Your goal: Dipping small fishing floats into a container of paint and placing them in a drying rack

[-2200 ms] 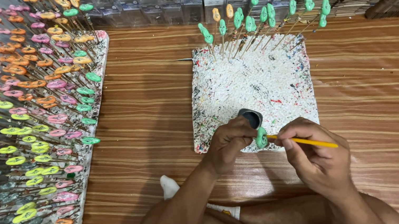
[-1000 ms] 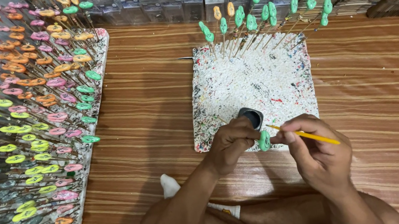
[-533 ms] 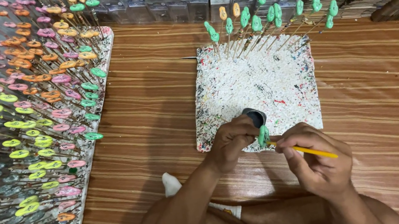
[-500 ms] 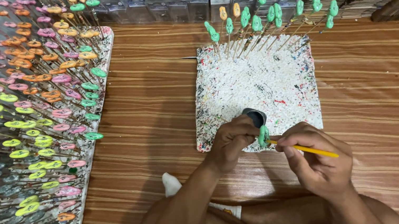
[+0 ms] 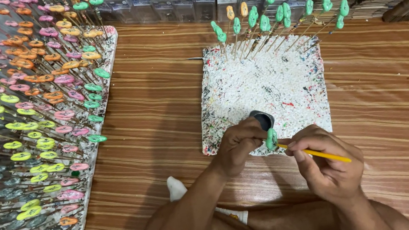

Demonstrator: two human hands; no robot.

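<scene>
Wooden floor (image 5: 393, 96) carries a paint-speckled white board (image 5: 265, 86), with a big rack of coloured pieces on sticks (image 5: 37, 130) at left. Left hand (image 5: 239, 145) pinches a small green piece (image 5: 271, 139) over the board's near edge; right hand (image 5: 327, 166) pinches a yellow brush (image 5: 320, 154) touching it.

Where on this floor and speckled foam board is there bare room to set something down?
Bare wood floor lies between the big skewer rack and the speckled board, and again right of the board. The board's middle is bare; its far edge is crowded with green pieces on sticks.
</scene>
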